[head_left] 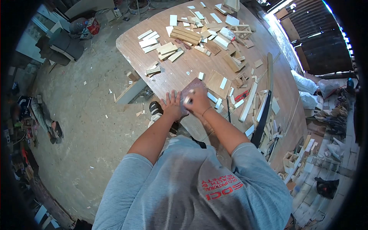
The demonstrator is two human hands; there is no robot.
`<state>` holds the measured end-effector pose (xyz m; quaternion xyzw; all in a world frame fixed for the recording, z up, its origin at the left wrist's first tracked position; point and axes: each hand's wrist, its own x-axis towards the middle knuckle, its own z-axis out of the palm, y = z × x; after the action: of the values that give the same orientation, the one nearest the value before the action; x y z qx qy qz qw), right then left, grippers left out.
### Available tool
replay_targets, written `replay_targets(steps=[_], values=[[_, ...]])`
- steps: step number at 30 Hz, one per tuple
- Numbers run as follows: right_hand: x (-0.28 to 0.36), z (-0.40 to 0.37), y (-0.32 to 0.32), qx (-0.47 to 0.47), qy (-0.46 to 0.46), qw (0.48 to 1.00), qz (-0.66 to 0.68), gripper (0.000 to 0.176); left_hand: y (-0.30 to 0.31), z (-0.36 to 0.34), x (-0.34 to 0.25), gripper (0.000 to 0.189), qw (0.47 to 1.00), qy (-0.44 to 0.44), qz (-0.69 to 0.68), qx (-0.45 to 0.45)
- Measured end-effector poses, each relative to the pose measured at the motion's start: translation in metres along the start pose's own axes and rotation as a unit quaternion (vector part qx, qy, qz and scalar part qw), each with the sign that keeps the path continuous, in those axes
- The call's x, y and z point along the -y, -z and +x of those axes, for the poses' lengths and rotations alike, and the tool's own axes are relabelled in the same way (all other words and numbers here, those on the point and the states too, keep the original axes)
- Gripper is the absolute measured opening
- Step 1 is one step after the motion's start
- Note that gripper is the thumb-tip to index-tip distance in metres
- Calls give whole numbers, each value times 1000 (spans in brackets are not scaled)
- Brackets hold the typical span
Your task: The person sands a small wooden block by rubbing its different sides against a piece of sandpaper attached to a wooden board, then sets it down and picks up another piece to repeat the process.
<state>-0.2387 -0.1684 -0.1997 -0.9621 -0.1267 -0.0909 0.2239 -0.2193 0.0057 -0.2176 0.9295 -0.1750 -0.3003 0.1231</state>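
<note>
A reddish-brown sheet (194, 85), sandpaper by its look, lies at the near edge of the wooden table. My left hand (171, 106) rests flat at its left side, fingers stretched out and slightly apart. Over the sheet, my right hand (199, 101) is closed, fingers curled around a small pale piece that is blurred and mostly hidden. Just beyond my right hand are a thin square wooden board (217, 82) and small white-faced wood strips (212, 97). Red-handled pliers (241, 96) lie farther right.
Wood offcuts (186, 35) are heaped across the far tabletop (174, 73). Long strips, one black (262, 119), lie along the right side. White sacks (306, 88) stand beyond the table. Another person (42, 115) is at the far left on the concrete floor (99, 138).
</note>
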Motion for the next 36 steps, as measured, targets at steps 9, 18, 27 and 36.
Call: replay_targets(steps=[9,18,27,36], values=[[-18,9,11,20,-91,996,-14,42,5,-1,-2,129,1000,7,-2,15],[-15,18,13,62,-95,993,-28,39,11,-4,-5,127,1000,11,-1,28],[-1,6,2,35,-138,989,-44,58,4,-2,-2,125,1000,-2,-11,-1],[10,-16,-2,-34,-119,990,-69,58,8,-3,-3,124,1000,1,-6,13]])
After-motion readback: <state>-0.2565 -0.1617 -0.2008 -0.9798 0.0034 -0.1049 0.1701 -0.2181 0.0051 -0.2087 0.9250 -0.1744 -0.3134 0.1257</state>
